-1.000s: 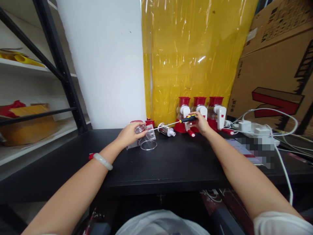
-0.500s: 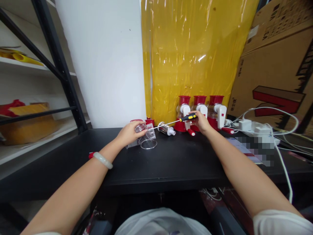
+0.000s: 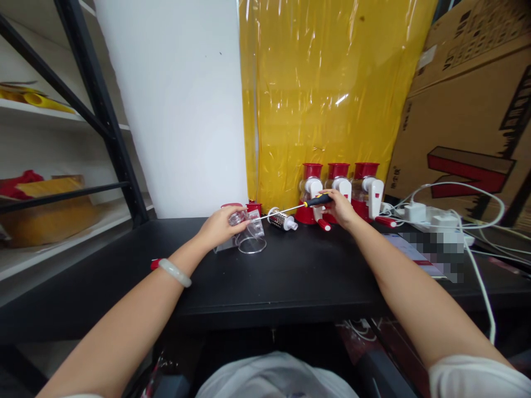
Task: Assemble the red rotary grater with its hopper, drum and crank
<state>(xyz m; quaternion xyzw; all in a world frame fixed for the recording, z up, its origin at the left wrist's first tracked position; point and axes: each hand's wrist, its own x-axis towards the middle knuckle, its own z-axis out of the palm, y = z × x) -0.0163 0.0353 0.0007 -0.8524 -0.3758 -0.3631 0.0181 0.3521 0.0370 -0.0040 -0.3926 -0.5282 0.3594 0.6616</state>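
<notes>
Head view, read from left to right. At the far left you see a shelf rack with a black frame; its lower white shelf carries a yellowish box with something red on top. Next stands a white panel, upright along the far edge of the black table. A pale bangle circles your left wrist, with a small red object just showing past it.

Your left hand is closed on a clear plastic housing, left of centre on the far part of the table; its round rim faces near and right. Just behind the housing, a red part shows. To the right, a perforated metal drum with a white end lies on its side before the yellow sheet.

A screwdriver slants above the drum, its shaft running left and slightly down to the housing beside your left thumb; whether the tip touches is too small to tell. Your right hand is clamped around its black-and-yellow handle. Behind that hand, three red-and-white crank graters stand upright in a row. Farther right lie a flat panel, partly pixelated, and white chargers amid looping cables; a large cardboard box leans behind them.
</notes>
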